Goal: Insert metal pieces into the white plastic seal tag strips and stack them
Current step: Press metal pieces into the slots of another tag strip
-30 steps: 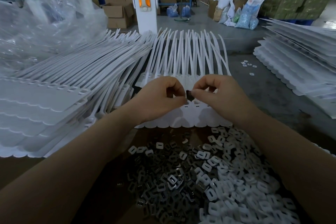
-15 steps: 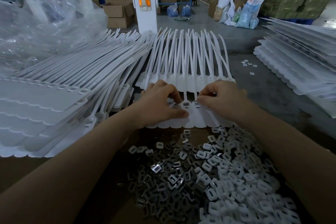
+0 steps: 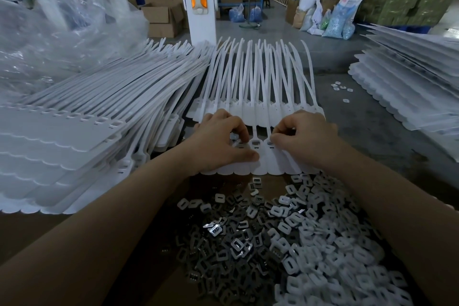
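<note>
Here the left hand (image 3: 218, 143) lies on the white seal tag strip (image 3: 259, 160), its thumb flat along the strip's near edge and its fingers (image 3: 239, 129) curled down onto the slot row. The curled knuckles hide the tips, so I cannot tell whether they pinch a metal piece or only press there. The right hand (image 3: 301, 136) curls the same way just beside it, thumb and forefinger pinched on something small at a slot; it is too hidden to name. Between the two hands two slots show a grey inlay. Nearer than the fingers lies a heap of loose metal pieces (image 3: 223, 243), dark and blurred, which merges on the right into a heap of white plastic frames (image 3: 330, 251); both heaps are cut off by the bottom edge. Left of the fingers rises a stack of strips (image 3: 62, 136), and another stack (image 3: 409, 82) well to the right runs out of view. Beyond the fingers stands a white post (image 3: 198, 2) with an orange inset. No writing can be read anywhere.
</note>
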A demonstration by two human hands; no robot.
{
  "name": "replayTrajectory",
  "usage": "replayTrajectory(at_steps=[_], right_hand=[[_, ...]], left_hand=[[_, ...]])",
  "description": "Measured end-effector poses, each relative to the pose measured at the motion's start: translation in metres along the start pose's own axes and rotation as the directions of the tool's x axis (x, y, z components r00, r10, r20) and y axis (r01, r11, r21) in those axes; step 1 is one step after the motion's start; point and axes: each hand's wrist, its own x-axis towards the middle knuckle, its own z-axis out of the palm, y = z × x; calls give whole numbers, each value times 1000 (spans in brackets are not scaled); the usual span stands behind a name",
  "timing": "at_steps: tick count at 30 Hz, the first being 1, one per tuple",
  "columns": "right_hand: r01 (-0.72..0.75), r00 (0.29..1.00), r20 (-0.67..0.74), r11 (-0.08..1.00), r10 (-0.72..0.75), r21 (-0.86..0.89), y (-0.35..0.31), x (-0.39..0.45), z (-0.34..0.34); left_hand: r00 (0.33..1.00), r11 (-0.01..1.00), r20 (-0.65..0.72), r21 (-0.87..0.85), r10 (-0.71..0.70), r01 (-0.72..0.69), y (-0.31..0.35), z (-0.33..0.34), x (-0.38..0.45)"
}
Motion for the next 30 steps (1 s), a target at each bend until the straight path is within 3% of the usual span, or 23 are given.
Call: replayTrajectory(at_steps=[6, 11, 15, 18, 22, 25, 30], right_hand=[[-26, 1000, 11, 1000, 26, 16, -2, -1, -1], [-39, 997, 66, 985, 28, 167, -3, -3, -6], [-25, 999, 42, 997, 22, 73, -4, -4, -5], [-22, 1000, 4, 990, 22, 139, -4, -5, -5], [12, 996, -87, 979, 5, 201, -5, -5, -5], [46, 991, -133, 973, -16, 226, -6, -5, -5], [90, 985, -163, 960, -48, 264, -6, -7, -5]], left_hand=[[1000, 1000, 10, 2, 1, -1, 1, -1, -1], [1000, 1000, 12, 1, 2, -2, 1, -1, -1], [1000, 1000, 19, 0, 2, -2, 1, -2, -2], [1000, 1000, 2, 11, 22, -23, 7, -5, -5], [969, 971, -95, -61, 226, -232, 24, -7, -8], [935, 919, -33, -176, 353, -353, 37, -1, -13], [860, 860, 40, -62, 509, -507, 43, 14, -13]])
